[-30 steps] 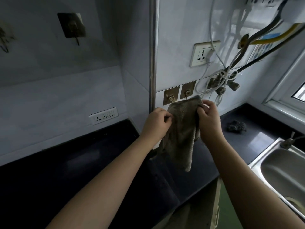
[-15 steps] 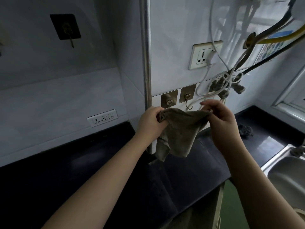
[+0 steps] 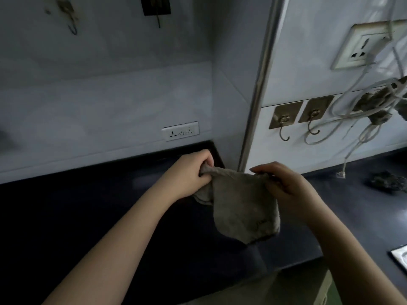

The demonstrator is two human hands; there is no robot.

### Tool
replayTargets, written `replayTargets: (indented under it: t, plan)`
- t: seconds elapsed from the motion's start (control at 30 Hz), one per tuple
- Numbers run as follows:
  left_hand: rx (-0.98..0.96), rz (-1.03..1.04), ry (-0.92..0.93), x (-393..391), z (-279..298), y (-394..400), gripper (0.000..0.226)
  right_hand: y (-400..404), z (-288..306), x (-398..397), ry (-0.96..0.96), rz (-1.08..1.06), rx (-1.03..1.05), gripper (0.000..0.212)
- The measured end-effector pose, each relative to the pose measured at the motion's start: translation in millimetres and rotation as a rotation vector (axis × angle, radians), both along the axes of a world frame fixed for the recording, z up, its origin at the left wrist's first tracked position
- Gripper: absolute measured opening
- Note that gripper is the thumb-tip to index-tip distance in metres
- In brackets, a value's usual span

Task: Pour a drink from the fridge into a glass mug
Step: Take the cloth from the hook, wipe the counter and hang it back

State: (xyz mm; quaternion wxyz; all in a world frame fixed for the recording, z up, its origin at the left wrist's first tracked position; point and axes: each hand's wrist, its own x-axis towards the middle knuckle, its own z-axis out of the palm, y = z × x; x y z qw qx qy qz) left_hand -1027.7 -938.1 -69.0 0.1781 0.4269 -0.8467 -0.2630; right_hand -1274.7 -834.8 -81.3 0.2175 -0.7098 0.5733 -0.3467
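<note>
A grey-brown cloth (image 3: 242, 208) hangs between my two hands above the dark countertop (image 3: 110, 216). My left hand (image 3: 189, 172) grips the cloth's left top corner in a fist. The right top corner is pinched by my right hand (image 3: 284, 183) between thumb and fingers. The cloth sags down in a loose pouch below both hands. No fridge, drink or glass mug is in view.
Two brass wall hooks (image 3: 301, 115) sit bare on the wall behind the cloth. A wall socket (image 3: 363, 49) with tangled white cables (image 3: 374, 106) is at the right. A dark scrubber (image 3: 387, 181) lies on the counter at right. A sink corner (image 3: 400, 256) shows at the right edge.
The cloth has come off the wall hook and moved down toward the countertop with both hands. The view has shifted left and downward.
</note>
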Motion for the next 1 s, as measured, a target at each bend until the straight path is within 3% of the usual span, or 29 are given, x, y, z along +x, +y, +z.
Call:
replayTargets:
  t: [0.23,0.43,0.6,0.83,1.0]
  plan:
    - [0.001,0.069,-0.103,121,-17,32,0.018,-11,-8,87,0.077,0.166,0.032,0.036]
    - [-0.004,0.164,-0.088,241,-36,69,0.012,-4,-21,185,0.145,0.221,0.066,0.01]
    - [-0.007,0.208,-0.091,323,-53,93,0.013,6,-40,262,0.371,0.301,0.023,0.023]
    - [0.104,0.177,-0.089,393,-64,118,0.008,19,-56,322,0.334,0.264,0.41,0.022]
    - [0.202,0.118,-0.057,423,-69,117,0.006,15,-51,332,0.364,0.349,0.433,0.016]
